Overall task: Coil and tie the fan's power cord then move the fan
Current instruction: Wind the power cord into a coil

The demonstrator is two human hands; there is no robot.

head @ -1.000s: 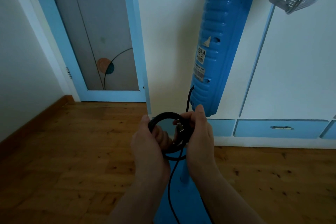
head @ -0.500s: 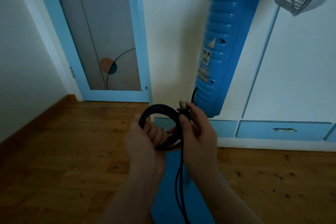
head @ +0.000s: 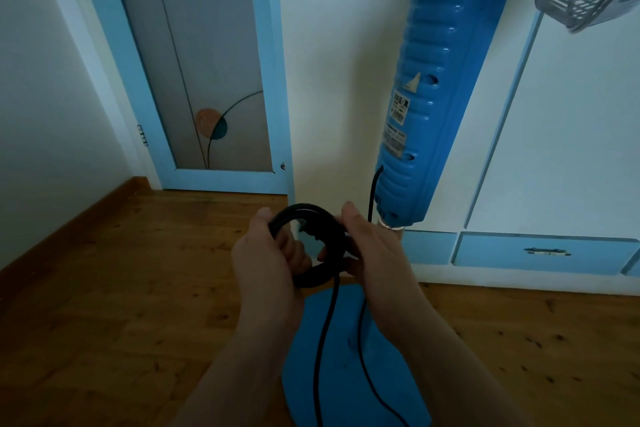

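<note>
— What has changed in the last half second?

— The plug (head: 309, 229). It was standing above the top of the looped cord (head: 304, 209), pinched in the fingers. Now it shows as a dark lump inside the ring, toward the right side. It looks as if the loose end has been carried over the bundle and pushed through.

— So the coiling is done?

— I'd judge so. The cord is wound into one tight ring, held in the air in front of the fan (head: 429, 97), above its base (head: 346, 374). This is the tying step, and it isn't finished: I see no snug wrap yet.

— And the hands?

— The left hand (head: 266, 260) has its fingers curled through the ring and grips the left side. The right hand (head: 374, 253) is closed round the right side, thumb up on top. Whether it also pinches the lead behind the plug I cannot tell; the fingers hide it.

— Any slack?

— Two strands drop from the bottom of the ring, cross the base and run out of view. The cord leaves the fan's column just above the right hand.

— What follows from that?

— The end probably needs pulling tight so the wrap bites. The fan stands on the wooden floor (head: 121, 288) by the wall, not yet moved.
</note>
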